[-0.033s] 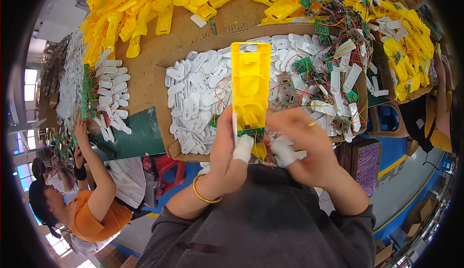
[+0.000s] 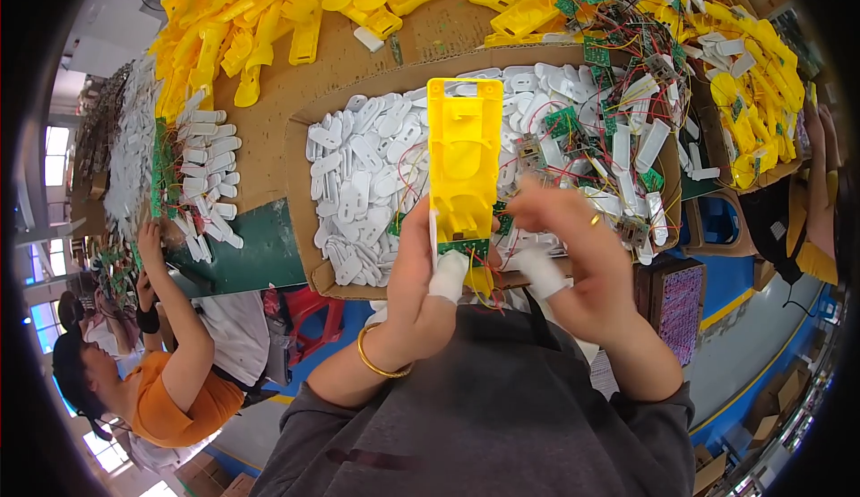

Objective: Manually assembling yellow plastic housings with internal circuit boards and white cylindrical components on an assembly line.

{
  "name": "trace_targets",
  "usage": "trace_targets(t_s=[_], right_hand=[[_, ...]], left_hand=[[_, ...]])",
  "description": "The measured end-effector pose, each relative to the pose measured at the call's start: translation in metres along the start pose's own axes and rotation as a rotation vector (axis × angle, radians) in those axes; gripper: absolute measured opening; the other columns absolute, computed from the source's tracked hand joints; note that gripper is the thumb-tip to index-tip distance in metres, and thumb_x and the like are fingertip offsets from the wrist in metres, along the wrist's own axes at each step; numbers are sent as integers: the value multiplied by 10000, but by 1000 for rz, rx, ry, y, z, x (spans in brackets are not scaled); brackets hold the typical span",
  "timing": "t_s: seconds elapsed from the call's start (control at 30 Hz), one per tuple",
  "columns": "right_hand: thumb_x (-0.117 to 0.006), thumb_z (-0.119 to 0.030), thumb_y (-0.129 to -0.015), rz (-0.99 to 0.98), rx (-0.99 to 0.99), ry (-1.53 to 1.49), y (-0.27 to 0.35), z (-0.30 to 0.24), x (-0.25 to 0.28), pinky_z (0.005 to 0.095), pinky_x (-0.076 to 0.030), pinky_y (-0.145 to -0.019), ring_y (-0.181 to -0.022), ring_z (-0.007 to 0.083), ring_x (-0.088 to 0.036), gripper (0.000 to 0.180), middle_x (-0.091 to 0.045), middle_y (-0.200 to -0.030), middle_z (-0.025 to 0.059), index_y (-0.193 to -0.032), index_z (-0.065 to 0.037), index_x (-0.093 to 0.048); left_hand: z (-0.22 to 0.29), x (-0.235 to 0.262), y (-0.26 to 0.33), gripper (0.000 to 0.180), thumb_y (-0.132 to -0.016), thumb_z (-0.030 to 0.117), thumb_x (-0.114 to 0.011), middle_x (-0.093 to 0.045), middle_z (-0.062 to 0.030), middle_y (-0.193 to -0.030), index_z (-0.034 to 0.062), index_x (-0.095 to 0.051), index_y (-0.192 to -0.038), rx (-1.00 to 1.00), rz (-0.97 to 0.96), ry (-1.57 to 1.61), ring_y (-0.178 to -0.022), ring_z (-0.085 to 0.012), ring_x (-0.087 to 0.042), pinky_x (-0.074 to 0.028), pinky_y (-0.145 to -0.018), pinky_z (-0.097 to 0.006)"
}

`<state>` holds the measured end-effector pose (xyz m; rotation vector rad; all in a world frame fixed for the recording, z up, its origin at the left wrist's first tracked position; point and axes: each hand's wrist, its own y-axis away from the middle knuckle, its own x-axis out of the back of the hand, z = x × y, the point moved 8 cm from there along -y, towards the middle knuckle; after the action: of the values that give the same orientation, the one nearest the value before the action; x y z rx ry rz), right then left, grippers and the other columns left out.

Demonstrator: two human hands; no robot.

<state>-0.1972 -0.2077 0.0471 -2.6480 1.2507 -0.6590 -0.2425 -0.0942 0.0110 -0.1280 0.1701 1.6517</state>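
Observation:
My left hand (image 2: 421,282) is closed around the lower part of a long yellow plastic housing (image 2: 464,161), held upright over the box with its hollow inside showing. Its white-wrapped thumb presses on a green circuit board (image 2: 463,248) in the housing's lower end, where thin red and yellow wires hang out. Along the housing's left edge shows a thin white strip, partly hidden by the fingers. Just right of the housing is my right hand (image 2: 582,259), slightly blurred, its curled fingers and white-wrapped thumb apart; I see nothing between them.
Below my hands stands a cardboard box (image 2: 300,192) of white plastic pieces (image 2: 358,174), with wired circuit boards (image 2: 563,122) heaped at its right. Yellow housings (image 2: 269,22) pile up behind. A person in orange (image 2: 184,385) works at the left; another person's arm (image 2: 820,174) shows far right.
My right hand has moved a little to the right, away from the housing, and its thumb and fingers have spread apart. My left hand and the housing have barely moved.

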Motion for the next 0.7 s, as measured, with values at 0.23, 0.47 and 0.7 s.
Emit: trace_targets(t_s=[0.23, 0.47, 0.7], right_hand=[[-614, -84, -843, -49, -528, -748, 0, 36, -28, 257, -480, -768, -872, 108, -598, 313, -621, -965, 42, -1131, 9, -534], [-606, -106, -851, -23, -582, -587, 13, 53, -29, 244, -490, -707, -818, 100, -604, 282, -630, -940, 47, -1102, 11, -556], [-657, -78, -801, -47, -636, -909, 11, 55, -37, 238, -497, -678, -795, 99, -611, 296, -640, -923, 41, -1076, -2, -580]], left_hand=[[-1, -2, 2, 447, -837, -9, -392, -483, -133, -1106, -54, -278, -1266, -143, -18, -225, -908, -173, -532, -445, -806, -294], [2, -6, 0, 410, -861, 35, -438, -522, -176, -1061, -54, -297, -1236, -121, -55, -471, -884, -254, -571, -452, -779, -349], [-4, -4, 5, 414, -846, 37, -455, -543, -220, -1012, -62, -308, -1221, -156, -72, -530, -838, -330, -585, -460, -733, -368]])
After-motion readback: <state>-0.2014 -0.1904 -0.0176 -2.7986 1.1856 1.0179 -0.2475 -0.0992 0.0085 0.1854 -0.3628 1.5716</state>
